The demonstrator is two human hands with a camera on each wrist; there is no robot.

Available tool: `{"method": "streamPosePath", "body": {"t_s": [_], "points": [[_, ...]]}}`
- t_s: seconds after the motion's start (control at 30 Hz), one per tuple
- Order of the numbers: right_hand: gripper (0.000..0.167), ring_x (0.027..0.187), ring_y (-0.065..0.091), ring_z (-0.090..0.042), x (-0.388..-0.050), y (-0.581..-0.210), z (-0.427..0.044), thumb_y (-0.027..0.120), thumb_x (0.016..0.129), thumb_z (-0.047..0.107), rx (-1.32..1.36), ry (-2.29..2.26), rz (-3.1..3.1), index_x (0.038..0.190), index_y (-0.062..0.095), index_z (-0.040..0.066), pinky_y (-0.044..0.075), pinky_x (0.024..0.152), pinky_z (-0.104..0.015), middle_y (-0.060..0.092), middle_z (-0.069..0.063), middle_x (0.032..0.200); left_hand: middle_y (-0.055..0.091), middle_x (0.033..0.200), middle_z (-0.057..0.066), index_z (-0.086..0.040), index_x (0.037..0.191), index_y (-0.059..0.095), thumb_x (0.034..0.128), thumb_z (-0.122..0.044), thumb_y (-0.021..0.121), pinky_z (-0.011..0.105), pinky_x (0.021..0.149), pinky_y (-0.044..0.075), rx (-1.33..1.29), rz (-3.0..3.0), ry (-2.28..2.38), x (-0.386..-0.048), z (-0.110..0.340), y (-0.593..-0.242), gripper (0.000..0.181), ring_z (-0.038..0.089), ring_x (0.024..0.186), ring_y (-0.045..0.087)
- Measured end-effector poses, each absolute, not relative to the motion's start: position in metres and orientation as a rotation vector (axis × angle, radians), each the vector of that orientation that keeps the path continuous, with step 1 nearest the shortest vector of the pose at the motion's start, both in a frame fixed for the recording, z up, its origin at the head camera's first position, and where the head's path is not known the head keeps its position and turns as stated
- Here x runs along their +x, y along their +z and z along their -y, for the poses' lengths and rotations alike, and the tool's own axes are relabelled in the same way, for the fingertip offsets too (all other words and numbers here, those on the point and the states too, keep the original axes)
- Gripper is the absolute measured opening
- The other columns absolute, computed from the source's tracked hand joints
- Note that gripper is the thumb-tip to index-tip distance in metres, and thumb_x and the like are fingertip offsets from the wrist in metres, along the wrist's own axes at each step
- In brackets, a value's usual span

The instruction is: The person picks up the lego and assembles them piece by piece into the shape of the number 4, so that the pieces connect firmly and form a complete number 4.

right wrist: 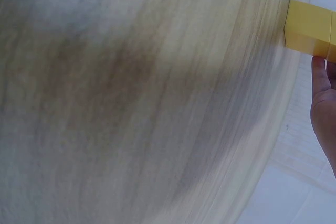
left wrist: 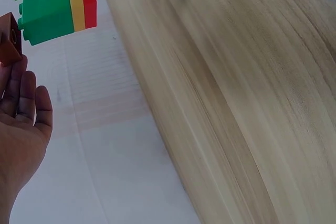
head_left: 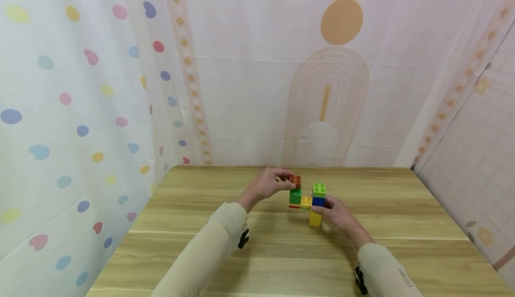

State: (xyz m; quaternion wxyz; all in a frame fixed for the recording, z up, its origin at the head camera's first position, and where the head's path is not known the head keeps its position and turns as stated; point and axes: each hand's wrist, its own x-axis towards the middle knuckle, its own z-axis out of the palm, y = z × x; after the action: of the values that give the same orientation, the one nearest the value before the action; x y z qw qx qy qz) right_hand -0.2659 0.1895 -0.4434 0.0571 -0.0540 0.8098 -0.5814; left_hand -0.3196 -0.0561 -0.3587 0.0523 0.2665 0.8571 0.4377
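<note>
My left hand (head_left: 268, 185) pinches a reddish-brown toy brick (head_left: 295, 181) between thumb and fingers. In the left wrist view that brown brick (left wrist: 9, 39) sits just off the studs of a green brick (left wrist: 50, 13), with a narrow gap showing. Below the green one are a thin yellow layer and a red layer (left wrist: 88, 2). A yellow bridge piece (head_left: 306, 201) joins this side to a column of lime (head_left: 319, 190), blue (head_left: 318, 201) and yellow bricks (head_left: 315, 219). My right hand (head_left: 338, 214) grips that column from the right; its fingertips are partly hidden behind it.
The wooden table (head_left: 277, 261) spreads beneath the hands and ends at a straight back edge. Behind it hangs a patterned white curtain (head_left: 249, 100), with a dotted curtain (head_left: 100, 109) at the left.
</note>
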Motion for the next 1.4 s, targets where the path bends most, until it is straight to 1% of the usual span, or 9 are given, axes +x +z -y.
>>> {"method": "streamPosePath", "body": {"t_s": [0.23, 0.4, 0.6, 0.73, 1.0, 1.2, 1.4], "points": [[0.050, 0.105, 0.058, -0.020, -0.2655, -0.4436, -0.1882, 0.067, 0.097, 0.032, -0.177, -1.762, -2.462, 0.136, 0.057, 0.003, 0.044, 0.097, -0.046, 0.065, -0.009, 0.121, 0.065, 0.100, -0.002, -0.013, 0.122, 0.071, 0.0900, -0.028, 0.075, 0.032, 0.072, 0.050, 0.813, -2.561, 1.319, -0.3179, 0.0574, -0.3594, 0.035, 0.019, 0.091, 0.058], [0.051, 0.105, 0.058, -0.020, -0.2677, -0.4451, -0.1883, 0.067, 0.096, 0.035, -0.186, -1.758, -2.461, 0.136, 0.058, 0.004, 0.044, 0.097, -0.045, 0.065, -0.009, 0.121, 0.066, 0.099, -0.003, -0.012, 0.122, 0.071, 0.0897, -0.027, 0.076, 0.032, 0.073, 0.050, 0.831, -2.567, 1.301, -0.3179, 0.0588, -0.3618, 0.036, 0.021, 0.093, 0.059], [0.052, 0.105, 0.058, -0.020, -0.2693, -0.4461, -0.1871, 0.068, 0.095, 0.037, -0.170, -1.758, -2.460, 0.136, 0.058, 0.006, 0.043, 0.098, -0.045, 0.065, -0.007, 0.120, 0.066, 0.101, -0.004, -0.012, 0.123, 0.070, 0.0897, -0.029, 0.076, 0.031, 0.073, 0.051, 0.839, -2.581, 1.277, -0.3175, 0.0593, -0.3630, 0.038, 0.017, 0.091, 0.058], [0.052, 0.105, 0.058, -0.020, -0.2695, -0.4467, -0.1862, 0.068, 0.095, 0.037, -0.171, -1.752, -2.467, 0.135, 0.058, 0.005, 0.044, 0.097, -0.044, 0.065, -0.008, 0.120, 0.065, 0.101, -0.004, -0.012, 0.124, 0.069, 0.0901, -0.029, 0.075, 0.031, 0.073, 0.050, 0.835, -2.598, 1.258, -0.3157, 0.0604, -0.3623, 0.039, 0.017, 0.091, 0.058], [0.056, 0.112, 0.057, -0.024, -0.2650, -0.4443, -0.1873, 0.066, 0.097, 0.033, -0.223, -1.769, -2.446, 0.141, 0.052, 0.002, 0.042, 0.099, -0.050, 0.062, -0.013, 0.126, 0.065, 0.101, -0.006, -0.014, 0.123, 0.070, 0.0899, -0.029, 0.075, 0.032, 0.074, 0.049, 0.867, -2.660, 1.173, -0.3147, 0.0594, -0.3605, 0.037, 0.014, 0.093, 0.057], [0.055, 0.112, 0.057, -0.023, -0.2660, -0.4447, -0.1863, 0.067, 0.096, 0.034, -0.193, -1.776, -2.443, 0.140, 0.054, 0.005, 0.042, 0.100, -0.048, 0.063, -0.012, 0.125, 0.066, 0.102, -0.006, -0.013, 0.122, 0.071, 0.0891, -0.029, 0.076, 0.032, 0.076, 0.049, 0.862, -2.658, 1.159, -0.3153, 0.0596, -0.3589, 0.037, 0.014, 0.091, 0.057], [0.055, 0.111, 0.058, -0.024, -0.2668, -0.4460, -0.1855, 0.068, 0.095, 0.036, -0.173, -1.769, -2.456, 0.138, 0.056, 0.005, 0.041, 0.100, -0.049, 0.064, -0.010, 0.124, 0.068, 0.103, -0.007, -0.012, 0.119, 0.072, 0.0885, -0.027, 0.077, 0.033, 0.078, 0.050, 0.889, -2.675, 1.101, -0.3162, 0.0579, -0.3546, 0.034, 0.013, 0.091, 0.058]]}}
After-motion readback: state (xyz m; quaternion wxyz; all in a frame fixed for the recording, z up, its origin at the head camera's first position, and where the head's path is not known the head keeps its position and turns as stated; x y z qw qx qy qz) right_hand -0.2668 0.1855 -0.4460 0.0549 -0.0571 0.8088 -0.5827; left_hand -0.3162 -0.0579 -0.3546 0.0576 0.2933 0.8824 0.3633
